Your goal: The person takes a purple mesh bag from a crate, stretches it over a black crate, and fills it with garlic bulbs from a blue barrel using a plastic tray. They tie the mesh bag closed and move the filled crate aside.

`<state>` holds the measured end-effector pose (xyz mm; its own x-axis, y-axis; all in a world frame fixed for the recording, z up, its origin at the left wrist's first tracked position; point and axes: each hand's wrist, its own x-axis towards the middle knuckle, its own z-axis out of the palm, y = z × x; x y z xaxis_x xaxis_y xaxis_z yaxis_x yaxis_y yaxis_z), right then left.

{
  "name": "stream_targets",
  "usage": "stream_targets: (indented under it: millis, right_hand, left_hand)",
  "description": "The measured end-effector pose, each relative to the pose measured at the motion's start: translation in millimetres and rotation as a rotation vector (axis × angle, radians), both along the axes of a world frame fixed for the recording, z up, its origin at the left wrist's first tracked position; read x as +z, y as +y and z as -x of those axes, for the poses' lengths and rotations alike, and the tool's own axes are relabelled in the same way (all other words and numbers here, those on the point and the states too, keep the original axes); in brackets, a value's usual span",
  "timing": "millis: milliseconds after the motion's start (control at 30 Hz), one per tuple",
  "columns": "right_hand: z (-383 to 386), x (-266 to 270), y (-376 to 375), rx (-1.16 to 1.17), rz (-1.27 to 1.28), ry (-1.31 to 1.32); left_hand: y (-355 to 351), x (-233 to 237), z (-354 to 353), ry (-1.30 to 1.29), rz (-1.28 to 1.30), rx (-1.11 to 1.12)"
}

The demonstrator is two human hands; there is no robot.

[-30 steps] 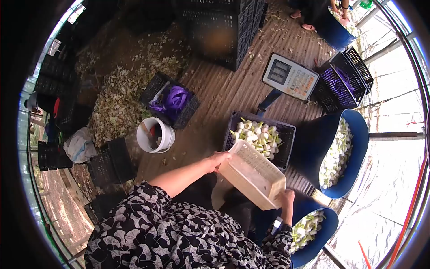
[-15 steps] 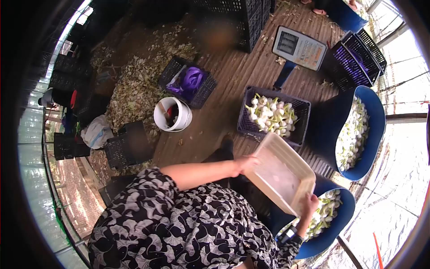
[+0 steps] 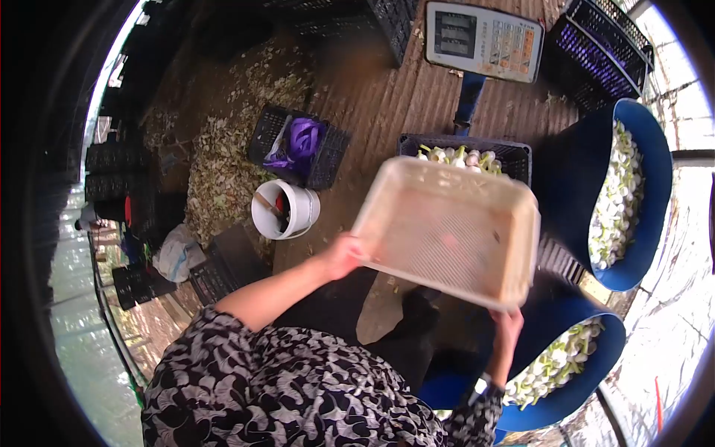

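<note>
Holding a beige plastic tray (image 3: 447, 238) in both hands, right in front of the body, long axis roughly side to side with a slight slant. Pinching its near-left corner with the left hand (image 3: 345, 257), a bit blurry; gripping near the near-right corner with the right hand (image 3: 508, 324), fingertips mostly hidden there. Just past the far edge, a dark crate (image 3: 514, 155) of white bulbs (image 3: 477, 159), partly covered. Slightly nearer to the left hand, maybe. Left forearm (image 3: 287, 293) angled forward and inward, right forearm (image 3: 503, 356) pointing mostly forward.
</note>
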<state>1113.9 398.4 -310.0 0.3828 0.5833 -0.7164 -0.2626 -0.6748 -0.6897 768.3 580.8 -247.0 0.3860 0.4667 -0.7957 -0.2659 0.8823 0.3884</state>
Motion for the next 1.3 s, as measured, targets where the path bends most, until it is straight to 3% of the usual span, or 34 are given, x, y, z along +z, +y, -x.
stream_targets:
  millis: [33, 67, 133, 200, 300, 400, 433, 567, 667, 700, 833, 933, 1000, 1067, 1133, 1200, 1267, 1300]
  right_hand:
    - [33, -21, 40, 0.037, -0.015, 0.073]
    - [64, -49, 73, 0.235, -0.126, -0.150]
    - [110, -107, 124, 0.650, -0.075, -0.295]
    - [151, -153, 168, 0.853, -0.132, -0.371]
    - [192, -205, 208, 0.993, 0.020, -0.557]
    - [207, -216, 216, 1.020, 0.258, -0.514]
    - [210, -214, 214, 0.952, 0.149, -0.715]
    - [216, -191, 207, 0.850, 0.123, -0.762]
    - [222, -174, 187, 0.943, 0.128, -0.791]
    - [220, -177, 186, 0.959, 0.236, -0.736]
    - [208, -178, 206, 1.115, 0.228, -0.614]
    - [197, -156, 221, 1.009, 0.327, -0.633]
    - [184, -175, 230, 0.842, 0.212, -0.848]
    - [170, -194, 256, 0.834, 0.072, -0.930]
    - [164, -216, 280, 0.971, -0.010, -1.031]
    - [153, -233, 281, 0.993, 0.014, -1.014]
    - [150, -247, 268, 0.952, 0.186, -0.747]
    - [158, -255, 256, 0.950, 0.136, -0.834]
  left_hand:
    - [12, 2, 25, 0.056, -0.003, 0.080]
    - [25, 3, 49, 0.109, -0.011, 0.159]
    - [44, 0, 99, 0.227, -0.056, 0.297]
    - [56, -8, 149, 0.277, -0.026, 0.426]
    - [73, -2, 186, 0.338, 0.015, 0.532]
    - [85, -2, 199, 0.365, -0.075, 0.471]
    - [89, -4, 200, 0.366, -0.049, 0.470]
    - [99, -12, 203, 0.277, 0.008, 0.435]
    - [104, -19, 201, 0.250, 0.049, 0.403]
    - [105, -19, 200, 0.263, 0.052, 0.393]
    - [107, -13, 195, 0.264, 0.000, 0.387]
    - [102, -22, 205, 0.274, 0.007, 0.417]
    - [100, -24, 196, 0.267, 0.008, 0.408]
    - [95, -26, 190, 0.327, 0.008, 0.421]
    - [91, -27, 189, 0.321, 0.015, 0.461]
    - [87, -30, 186, 0.302, 0.028, 0.493]
    - [88, -26, 187, 0.306, 0.011, 0.462]
    - [89, -25, 186, 0.290, -0.015, 0.423]
